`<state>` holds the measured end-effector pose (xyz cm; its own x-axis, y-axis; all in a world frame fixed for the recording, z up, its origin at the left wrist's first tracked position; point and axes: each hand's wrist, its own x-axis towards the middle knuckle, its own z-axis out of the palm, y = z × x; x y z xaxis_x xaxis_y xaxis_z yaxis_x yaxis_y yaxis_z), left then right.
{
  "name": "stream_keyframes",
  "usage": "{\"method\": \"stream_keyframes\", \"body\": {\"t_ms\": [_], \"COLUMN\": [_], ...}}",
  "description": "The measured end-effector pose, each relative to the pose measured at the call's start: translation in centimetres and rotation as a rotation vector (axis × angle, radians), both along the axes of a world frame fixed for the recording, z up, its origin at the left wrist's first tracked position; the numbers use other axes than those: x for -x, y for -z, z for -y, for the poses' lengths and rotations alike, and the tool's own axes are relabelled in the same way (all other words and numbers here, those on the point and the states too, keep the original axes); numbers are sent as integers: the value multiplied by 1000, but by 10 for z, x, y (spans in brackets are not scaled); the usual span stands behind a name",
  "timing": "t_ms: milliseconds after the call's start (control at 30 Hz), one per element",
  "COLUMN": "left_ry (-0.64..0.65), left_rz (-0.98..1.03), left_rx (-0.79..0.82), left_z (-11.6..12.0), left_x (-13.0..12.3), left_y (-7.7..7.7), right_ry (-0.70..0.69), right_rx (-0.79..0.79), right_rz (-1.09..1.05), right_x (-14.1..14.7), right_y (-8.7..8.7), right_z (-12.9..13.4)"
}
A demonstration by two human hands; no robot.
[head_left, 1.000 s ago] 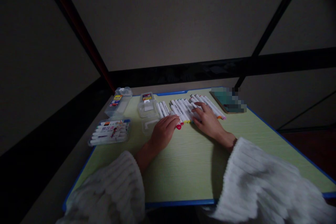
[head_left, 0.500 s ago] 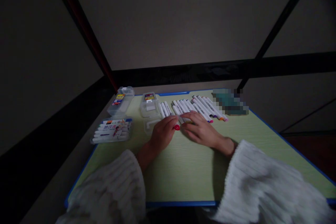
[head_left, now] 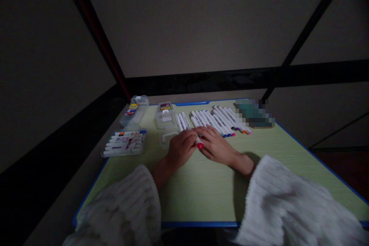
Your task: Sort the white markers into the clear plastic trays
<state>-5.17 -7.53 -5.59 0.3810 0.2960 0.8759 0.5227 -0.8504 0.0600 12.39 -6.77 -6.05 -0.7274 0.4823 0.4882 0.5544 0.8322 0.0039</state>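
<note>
Near the middle of the pale green table (head_left: 201,200), my left hand (head_left: 181,149) is closed on a white marker with a red end (head_left: 200,145), which points toward me. My right hand (head_left: 217,147) lies just right of it, its fingers bent around the marker's other side and touching or nearly touching it. Its fingertips are partly hidden behind the marker. Right behind the hands, a row of white markers (head_left: 206,119) lies side by side. A smaller group of white markers (head_left: 182,121) is to its left, and more markers (head_left: 225,117) with coloured ends extend to the right.
A clear case filled with markers (head_left: 125,144) lies at the table's left. Behind it stands an open clear case (head_left: 134,112). A smaller clear case (head_left: 166,117) sits open left of the markers. A blurred flat greenish object (head_left: 253,113) is at the back right.
The red-ended marker has shifted slightly right and toward me, and more of its white barrel shows. My right hand has drawn in closer to it.
</note>
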Motion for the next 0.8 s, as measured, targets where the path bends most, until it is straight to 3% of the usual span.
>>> {"method": "stream_keyframes", "body": {"t_ms": [333,500,800], "left_ry": [-29,3,-33], "left_rz": [-81,-141,-20], "left_rx": [31,-38,-166], "left_z": [2,4,4], "left_x": [0,0,6], "left_y": [-4,-9,-8], "right_ry": [23,10,-53], "right_rx": [-29,-41,-47], "right_rz": [7,3,-4], "right_x": [1,1,0], "right_y": [0,-1,-3], "right_z": [1,0,3]}}
